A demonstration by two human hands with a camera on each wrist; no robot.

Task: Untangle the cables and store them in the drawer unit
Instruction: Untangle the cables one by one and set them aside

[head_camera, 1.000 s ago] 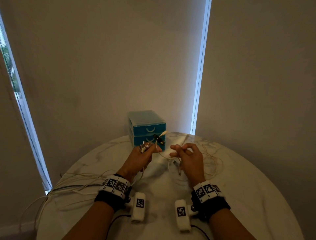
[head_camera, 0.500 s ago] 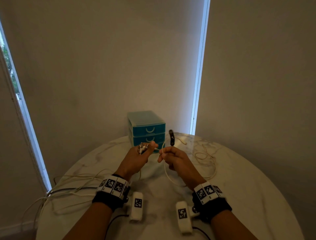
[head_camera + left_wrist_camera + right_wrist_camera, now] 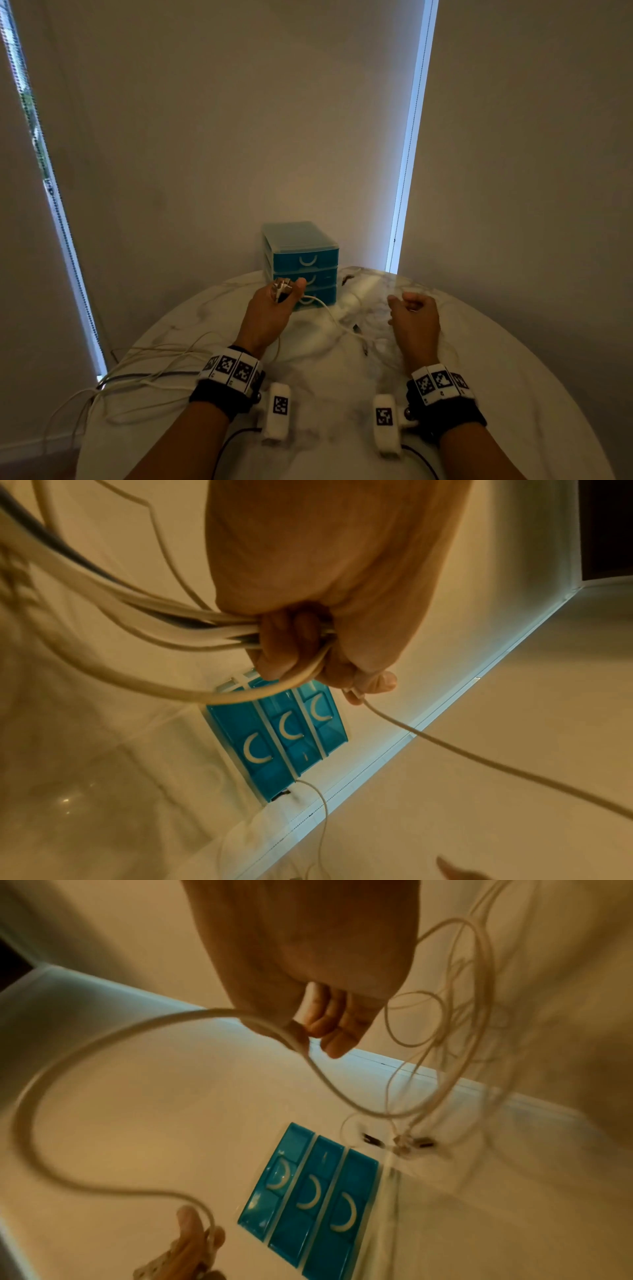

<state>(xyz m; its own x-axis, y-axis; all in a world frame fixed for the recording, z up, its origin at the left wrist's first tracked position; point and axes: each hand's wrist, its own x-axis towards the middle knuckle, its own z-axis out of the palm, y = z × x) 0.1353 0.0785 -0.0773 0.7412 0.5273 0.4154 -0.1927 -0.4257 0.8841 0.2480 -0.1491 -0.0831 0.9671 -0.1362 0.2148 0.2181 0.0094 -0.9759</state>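
Where blinds meet — marble table, drawer unit.

The drawer unit stands at the far edge of the table, against the wall; the left hand is up just in front of it, left of centre; the right hand sits well to the unit's right and nearer; one cable runs between the hands; loose cables trail off the table's left edge, far from the unit.
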